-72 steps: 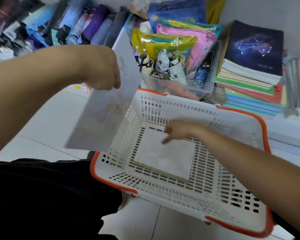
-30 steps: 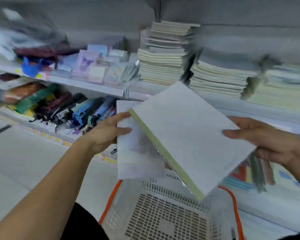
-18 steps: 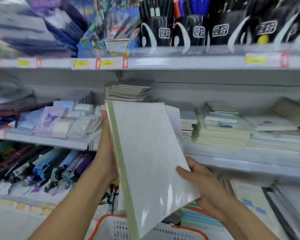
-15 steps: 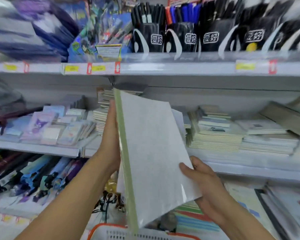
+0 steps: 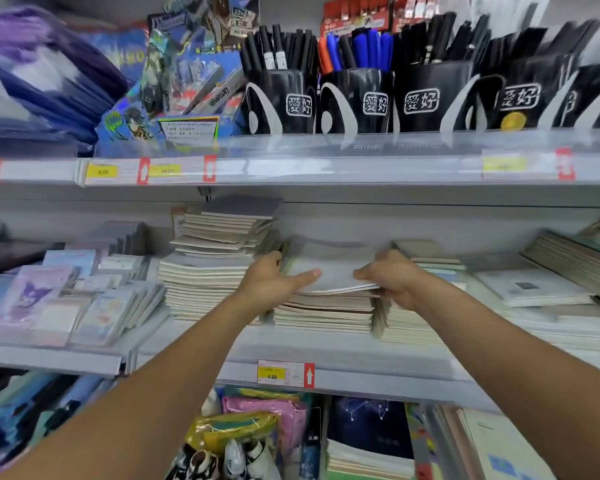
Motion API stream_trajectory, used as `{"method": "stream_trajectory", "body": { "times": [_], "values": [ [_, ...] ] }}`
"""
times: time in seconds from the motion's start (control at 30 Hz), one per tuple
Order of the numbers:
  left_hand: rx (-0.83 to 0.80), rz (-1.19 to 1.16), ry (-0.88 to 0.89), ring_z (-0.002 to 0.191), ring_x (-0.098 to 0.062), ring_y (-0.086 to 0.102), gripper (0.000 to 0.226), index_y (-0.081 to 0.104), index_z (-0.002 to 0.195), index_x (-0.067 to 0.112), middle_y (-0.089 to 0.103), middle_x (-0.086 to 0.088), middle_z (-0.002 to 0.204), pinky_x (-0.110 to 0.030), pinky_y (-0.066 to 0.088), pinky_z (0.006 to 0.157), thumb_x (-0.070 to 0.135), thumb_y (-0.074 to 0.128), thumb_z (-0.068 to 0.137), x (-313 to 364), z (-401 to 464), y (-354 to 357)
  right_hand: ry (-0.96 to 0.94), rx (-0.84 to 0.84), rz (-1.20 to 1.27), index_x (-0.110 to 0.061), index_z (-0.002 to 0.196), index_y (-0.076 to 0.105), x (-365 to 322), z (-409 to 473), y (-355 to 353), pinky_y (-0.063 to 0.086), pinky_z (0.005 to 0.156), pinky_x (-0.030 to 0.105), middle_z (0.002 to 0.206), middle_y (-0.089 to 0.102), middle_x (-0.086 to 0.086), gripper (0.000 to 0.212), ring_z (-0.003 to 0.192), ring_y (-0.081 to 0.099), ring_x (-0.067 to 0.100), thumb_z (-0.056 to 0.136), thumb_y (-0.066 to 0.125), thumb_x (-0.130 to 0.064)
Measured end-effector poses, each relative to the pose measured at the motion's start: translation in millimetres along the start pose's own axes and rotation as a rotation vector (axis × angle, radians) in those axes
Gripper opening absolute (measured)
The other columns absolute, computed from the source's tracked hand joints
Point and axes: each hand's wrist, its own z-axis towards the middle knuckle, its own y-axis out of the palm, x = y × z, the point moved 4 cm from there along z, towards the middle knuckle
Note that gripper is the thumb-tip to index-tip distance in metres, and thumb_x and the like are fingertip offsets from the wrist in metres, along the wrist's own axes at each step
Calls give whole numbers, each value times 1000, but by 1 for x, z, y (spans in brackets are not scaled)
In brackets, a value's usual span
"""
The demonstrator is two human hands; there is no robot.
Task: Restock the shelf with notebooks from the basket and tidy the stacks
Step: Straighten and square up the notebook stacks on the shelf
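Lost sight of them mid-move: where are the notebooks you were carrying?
In the head view, the notebooks sit centre frame atop the middle stack on the middle shelf, held between the left hand and right hand.

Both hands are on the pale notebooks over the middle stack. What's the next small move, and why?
Probably lower and push them back until flush, then let go. The left hand and right hand hold the notebooks by their side edges, and their front edge looks lifted off the middle stack and juts forward of it. The taller stack leaves little room to the left.
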Motion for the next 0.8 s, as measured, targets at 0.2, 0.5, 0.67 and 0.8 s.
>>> {"method": "stream_trajectory", "body": {
  "times": [0.2,0.5,0.67,0.8],
  "values": [
    [253,-159,82,136,-20,39,72,35,146,20,44,3,144,-41,32,114,63,49,90,-43,16,44,-23,67,-410,-7,143,48,1,36,6,39,111,38,147,49,10,73,133,48,32,94,51,-61],
    [661,-411,-238,81,-24,52,71,67,79,12,57,0,74,-36,32,81,64,23,96,-39,41,56,225,-127,558,-17,126,62,26,75,6,54,63,31,116,71,15,80,92,71,30,90,29,-80],
    [690,-424,-244,90,-23,51,66,61,73,8,54,-2,78,-35,38,87,60,29,98,-49,55,53,178,-146,668,-19,128,63,38,90,19,59,76,37,113,74,15,86,102,72,35,83,33,-86],
    [773,-506,-254,93,-27,54,57,60,80,10,55,-5,89,-36,42,86,57,33,98,-55,58,57,134,-169,665,-18,125,66,37,92,25,58,77,37,114,73,15,92,102,71,35,79,32,-90]
  ]
}}
